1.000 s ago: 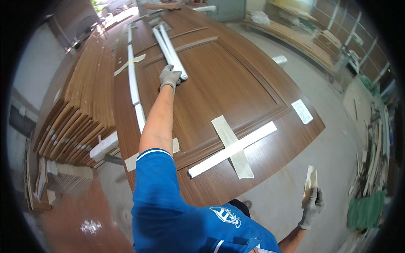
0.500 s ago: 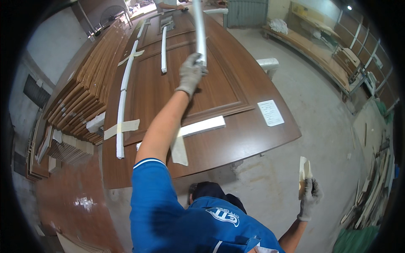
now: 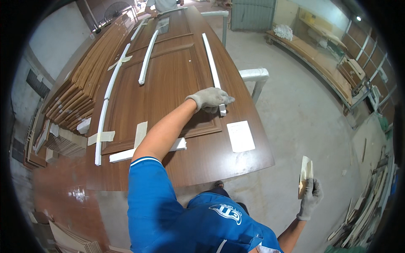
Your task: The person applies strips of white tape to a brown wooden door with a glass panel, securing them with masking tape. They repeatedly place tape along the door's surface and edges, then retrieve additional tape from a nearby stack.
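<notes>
A brown panelled door (image 3: 168,90) lies flat before me. Along its right side rests a long white foam strip (image 3: 209,59). My left hand (image 3: 209,99) is closed over the strip near its close end, with the fingers partly hidden. Low on the right, away from the door, my right hand (image 3: 311,199) grips a piece of cream masking tape (image 3: 306,168) that sticks up above the fingers. Both hands wear grey gloves. A shorter foam strip (image 3: 122,155) lies across the near end under my left arm, with a tape piece (image 3: 141,134) over it.
More foam runs down the door's left side (image 3: 110,86), taped in places, and another strip (image 3: 148,57) lies mid-door. A paper sheet (image 3: 241,136) sits at the near right. Stacked doors (image 3: 80,90) stand left; wrapped supports (image 3: 255,76) jut out right. Another person (image 3: 164,5) stands at the far end.
My left hand has brought the raised foam strip down onto the door's right side, moving right and closer. The right hand keeps its place with the tape. The view has shifted a little.
</notes>
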`<state>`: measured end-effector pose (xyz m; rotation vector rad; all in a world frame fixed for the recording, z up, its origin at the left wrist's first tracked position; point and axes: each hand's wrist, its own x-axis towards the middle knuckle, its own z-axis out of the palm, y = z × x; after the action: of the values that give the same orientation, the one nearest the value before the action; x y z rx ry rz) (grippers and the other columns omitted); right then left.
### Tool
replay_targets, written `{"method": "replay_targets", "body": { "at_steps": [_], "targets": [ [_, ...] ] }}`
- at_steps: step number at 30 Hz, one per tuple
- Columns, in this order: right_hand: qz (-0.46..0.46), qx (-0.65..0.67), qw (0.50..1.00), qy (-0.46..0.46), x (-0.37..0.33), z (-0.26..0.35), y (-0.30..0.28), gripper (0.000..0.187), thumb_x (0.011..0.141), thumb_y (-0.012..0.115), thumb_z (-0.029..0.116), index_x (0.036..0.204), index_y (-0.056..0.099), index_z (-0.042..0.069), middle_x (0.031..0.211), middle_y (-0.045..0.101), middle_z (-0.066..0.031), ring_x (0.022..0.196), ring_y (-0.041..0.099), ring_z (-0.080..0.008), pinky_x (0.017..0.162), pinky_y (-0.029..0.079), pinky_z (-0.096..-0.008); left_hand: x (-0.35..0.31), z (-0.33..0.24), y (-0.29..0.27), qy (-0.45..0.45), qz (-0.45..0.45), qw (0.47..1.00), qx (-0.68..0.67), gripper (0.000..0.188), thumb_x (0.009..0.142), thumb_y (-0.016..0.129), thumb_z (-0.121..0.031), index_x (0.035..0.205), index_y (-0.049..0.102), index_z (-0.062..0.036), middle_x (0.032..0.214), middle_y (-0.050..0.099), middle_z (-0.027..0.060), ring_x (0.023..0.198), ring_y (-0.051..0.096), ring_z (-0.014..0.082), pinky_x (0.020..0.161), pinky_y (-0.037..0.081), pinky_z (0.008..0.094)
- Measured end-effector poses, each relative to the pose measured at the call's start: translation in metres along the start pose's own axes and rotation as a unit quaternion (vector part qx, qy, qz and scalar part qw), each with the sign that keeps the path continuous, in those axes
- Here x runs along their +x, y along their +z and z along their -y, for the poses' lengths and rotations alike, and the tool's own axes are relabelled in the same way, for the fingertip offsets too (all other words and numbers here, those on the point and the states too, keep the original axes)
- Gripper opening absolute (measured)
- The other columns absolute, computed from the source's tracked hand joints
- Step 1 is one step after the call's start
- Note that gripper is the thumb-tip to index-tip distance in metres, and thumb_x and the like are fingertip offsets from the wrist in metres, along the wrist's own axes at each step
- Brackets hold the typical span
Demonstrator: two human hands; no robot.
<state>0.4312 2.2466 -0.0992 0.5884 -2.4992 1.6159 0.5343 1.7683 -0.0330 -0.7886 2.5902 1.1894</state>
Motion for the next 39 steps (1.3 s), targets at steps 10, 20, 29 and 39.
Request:
{"method": "replay_targets", "body": {
  "at_steps": [10,20,29,39],
  "targets": [
    [0.083,0.015,0.994,-0.063,0.146,-0.033,0.024,0.02,0.101,0.063,0.015,0.094,0.065,-0.005,0.079,0.055,0.0039,0.072,0.046,-0.0056,0.062,0.039,-0.0226,0.072,0.0,0.007,-0.038,-0.329,0.912,0.24,0.035,0.086,0.072,-0.031,0.112,0.071,-0.0072,0.108,0.072,0.0197,0.103,0.069,0.0359,0.093,0.053,0.0454],
    [0.215,0.051,0.973,-0.069,0.314,-0.109,0.021,0.021,0.099,0.065,0.015,0.093,0.067,-0.005,0.074,0.055,0.0027,0.067,0.047,-0.0055,0.059,0.039,-0.0237,0.087,-0.001,0.008,-0.26,-0.376,0.862,0.219,0.025,0.085,0.069,-0.015,0.109,0.072,-0.0081,0.112,0.072,0.0168,0.108,0.068,0.0337,0.092,0.053,0.0444],
    [0.303,0.086,0.948,-0.051,0.374,-0.127,0.038,0.024,0.1,0.063,0.016,0.085,0.064,-0.004,0.071,0.052,0.0036,0.064,0.044,-0.0054,0.056,0.036,-0.0259,0.11,-0.018,0.021,-0.318,-0.429,0.813,0.234,0.023,0.087,0.066,-0.012,0.109,0.07,-0.0079,0.109,0.072,0.0184,0.105,0.069,0.0372,0.091,0.054,0.0462],
    [0.316,0.078,0.943,-0.07,0.389,-0.104,0.107,0.023,0.098,0.067,0.017,0.094,0.069,-0.006,0.077,0.06,0.0019,0.07,0.05,-0.0055,0.061,0.042,-0.0239,0.115,-0.014,0.021,-0.238,-0.487,0.815,0.205,0.031,0.093,0.065,-0.031,0.118,0.068,-0.0131,0.112,0.068,0.0161,0.103,0.067,0.0385,0.089,0.053,0.0472]
  ]
}}
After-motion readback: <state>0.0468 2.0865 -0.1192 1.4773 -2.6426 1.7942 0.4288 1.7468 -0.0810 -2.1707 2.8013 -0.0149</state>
